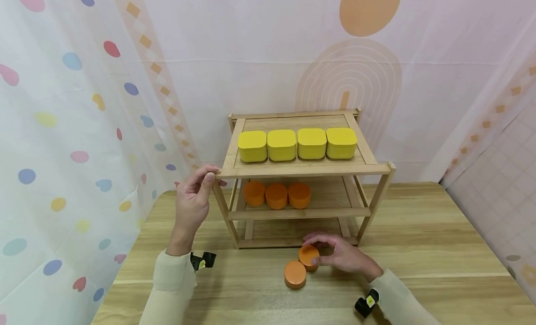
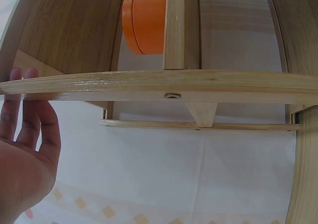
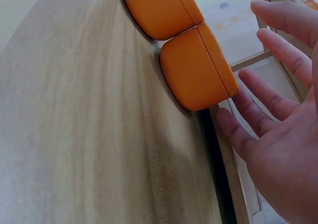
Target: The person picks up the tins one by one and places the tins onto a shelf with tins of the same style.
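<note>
My left hand holds the front left corner of a three-tier wooden shelf rack. In the left wrist view, fingertips wrap over the rack's wooden side. On the table before the rack stand two round, lidded orange containers, side by side. My right hand is at the farther orange container, thumb on its near side and fingers beyond it. The right wrist view has those fingers spread loosely beside this container. The nearer orange container is left of the hand.
Several yellow lidded boxes line the top tier. Three orange containers sit toward the left of the middle tier. The wooden table extends on both sides of the rack, and a patterned curtain hangs behind it.
</note>
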A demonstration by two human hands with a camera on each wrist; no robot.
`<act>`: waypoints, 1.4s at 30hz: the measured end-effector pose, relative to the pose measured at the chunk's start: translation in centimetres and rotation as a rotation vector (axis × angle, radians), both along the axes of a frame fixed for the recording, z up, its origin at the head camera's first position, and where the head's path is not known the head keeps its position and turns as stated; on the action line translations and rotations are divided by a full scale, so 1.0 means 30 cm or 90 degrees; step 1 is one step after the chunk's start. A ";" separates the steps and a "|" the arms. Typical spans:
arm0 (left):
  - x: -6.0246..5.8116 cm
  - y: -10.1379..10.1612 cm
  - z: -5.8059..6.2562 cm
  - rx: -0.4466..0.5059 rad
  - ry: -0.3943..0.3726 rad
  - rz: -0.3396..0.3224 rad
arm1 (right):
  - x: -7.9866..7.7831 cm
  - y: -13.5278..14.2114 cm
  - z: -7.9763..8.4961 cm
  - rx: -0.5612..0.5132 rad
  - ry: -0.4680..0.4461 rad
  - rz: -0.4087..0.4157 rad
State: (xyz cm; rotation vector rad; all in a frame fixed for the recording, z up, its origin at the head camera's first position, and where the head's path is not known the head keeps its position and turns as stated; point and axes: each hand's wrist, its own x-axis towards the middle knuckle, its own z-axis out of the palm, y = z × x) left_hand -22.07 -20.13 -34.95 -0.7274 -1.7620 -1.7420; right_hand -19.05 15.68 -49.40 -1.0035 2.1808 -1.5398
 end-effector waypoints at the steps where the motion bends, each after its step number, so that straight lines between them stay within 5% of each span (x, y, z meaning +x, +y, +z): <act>1: 0.000 0.000 0.000 -0.003 0.000 0.004 | 0.001 0.000 0.001 0.004 0.000 0.001; 29: -0.001 -0.002 -0.002 -0.009 -0.001 0.002 | 0.004 0.007 -0.035 0.008 -0.030 0.040; 42: 0.003 -0.001 0.002 -0.008 -0.003 0.001 | 0.004 0.004 -0.049 0.038 0.004 0.030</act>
